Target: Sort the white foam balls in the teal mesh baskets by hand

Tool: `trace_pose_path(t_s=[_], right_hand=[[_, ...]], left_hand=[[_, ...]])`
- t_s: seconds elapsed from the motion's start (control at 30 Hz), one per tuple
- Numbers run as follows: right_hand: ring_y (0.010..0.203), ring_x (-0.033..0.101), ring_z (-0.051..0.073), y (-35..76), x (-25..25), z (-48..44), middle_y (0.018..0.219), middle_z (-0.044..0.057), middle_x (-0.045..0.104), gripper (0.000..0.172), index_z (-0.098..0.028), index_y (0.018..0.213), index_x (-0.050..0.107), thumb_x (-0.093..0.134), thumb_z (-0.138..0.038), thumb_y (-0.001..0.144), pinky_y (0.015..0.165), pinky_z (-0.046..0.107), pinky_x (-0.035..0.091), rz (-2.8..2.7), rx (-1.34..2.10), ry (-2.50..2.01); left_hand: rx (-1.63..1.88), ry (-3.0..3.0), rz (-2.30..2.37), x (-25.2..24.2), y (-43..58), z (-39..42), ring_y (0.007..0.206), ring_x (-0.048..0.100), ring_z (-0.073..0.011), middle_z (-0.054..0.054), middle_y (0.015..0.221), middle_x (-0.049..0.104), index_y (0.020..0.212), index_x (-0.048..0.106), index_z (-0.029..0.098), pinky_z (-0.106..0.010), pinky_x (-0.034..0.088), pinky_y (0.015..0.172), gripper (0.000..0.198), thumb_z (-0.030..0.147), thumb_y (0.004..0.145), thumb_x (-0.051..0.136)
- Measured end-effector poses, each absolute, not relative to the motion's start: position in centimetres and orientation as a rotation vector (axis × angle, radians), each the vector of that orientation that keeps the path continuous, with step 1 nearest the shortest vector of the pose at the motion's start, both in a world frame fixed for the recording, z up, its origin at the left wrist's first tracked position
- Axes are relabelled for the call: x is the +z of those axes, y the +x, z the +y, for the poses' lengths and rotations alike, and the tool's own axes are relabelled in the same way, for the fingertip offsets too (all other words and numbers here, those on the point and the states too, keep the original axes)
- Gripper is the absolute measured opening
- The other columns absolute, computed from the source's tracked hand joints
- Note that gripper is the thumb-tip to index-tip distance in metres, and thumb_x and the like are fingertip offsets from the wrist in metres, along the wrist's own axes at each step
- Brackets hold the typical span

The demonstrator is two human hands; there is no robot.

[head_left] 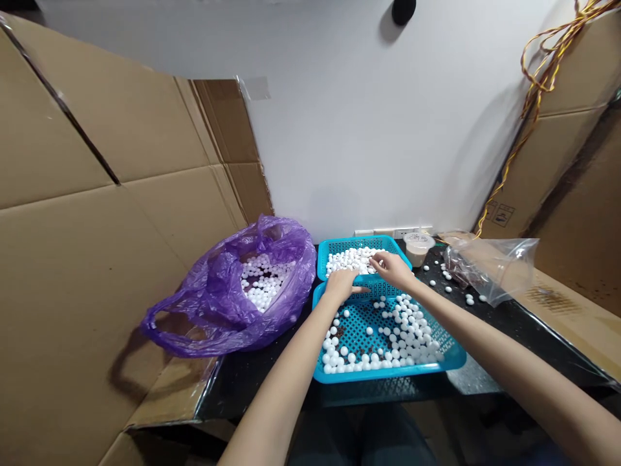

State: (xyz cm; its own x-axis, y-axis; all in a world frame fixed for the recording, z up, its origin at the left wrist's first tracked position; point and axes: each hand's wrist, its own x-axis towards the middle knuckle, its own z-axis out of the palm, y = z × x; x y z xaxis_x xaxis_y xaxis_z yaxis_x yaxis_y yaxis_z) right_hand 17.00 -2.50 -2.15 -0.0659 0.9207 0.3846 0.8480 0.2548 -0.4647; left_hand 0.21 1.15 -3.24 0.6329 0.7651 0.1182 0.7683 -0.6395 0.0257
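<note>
- Purple plastic bag point(213, 310): crinkled, thin, holding round white foam balls point(262, 281)
- Left hand point(342, 286): grip spread flat on lower teal basket point(388, 374), mesh-bottomed, balls scattered inside
- Right hand point(391, 268): grip curled at upper teal basket point(359, 243), beside heaped balls; any pinch unclear
- Clear plastic bag point(495, 272): crumpled, on black surface point(533, 330)

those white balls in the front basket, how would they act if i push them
The white balls look like foam, so they are probably very light for their size. Round and loose in the teal perforated basket, they would likely roll and scatter easily.
</note>
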Motion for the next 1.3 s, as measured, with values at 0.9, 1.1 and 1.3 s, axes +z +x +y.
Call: trace_pose_path(t_s=[0.9, 1.1, 1.3], right_hand=[[0.060, 0.053, 0.013, 17.0, -4.7, -5.6, 0.069, 0.001, 0.061, 0.016, -0.016, 0.077, 0.065, 0.053, -0.021, 0.066, 0.054, 0.021, 0.037, -2.239, 0.826, -1.462], [0.062, 0.054, 0.013, 17.5, -4.9, -5.2, 0.067, 0.001, 0.061, 0.014, -0.016, 0.074, 0.066, 0.060, -0.024, 0.065, 0.056, 0.022, 0.039, -2.274, 0.854, -1.400], [0.066, 0.053, 0.011, 17.6, -4.8, -5.0, 0.073, 0.002, 0.061, 0.022, -0.014, 0.077, 0.064, 0.061, -0.034, 0.069, 0.061, 0.022, 0.040, -2.087, 1.168, -1.158]], left_hand=[[-0.221, -2.682, -1.411, -3.8, 0.6, 0.9, 0.083, 0.058, -0.0218, -0.007, 0.086, 0.064, 0.089, 0.059, 0.021, -0.026, 0.039, 0.067, 0.050, 0.065, 0.068, 0.045], [-0.211, -2.678, -1.413, -3.7, 0.6, 1.2, 0.085, 0.057, -0.0216, -0.007, 0.088, 0.064, 0.090, 0.059, 0.022, -0.026, 0.039, 0.069, 0.055, 0.068, 0.068, 0.040], [-0.232, -2.666, -1.417, -3.9, 0.8, 1.2, 0.087, 0.057, -0.0226, -0.008, 0.091, 0.064, 0.094, 0.058, 0.022, -0.027, 0.039, 0.070, 0.051, 0.064, 0.069, 0.043]])
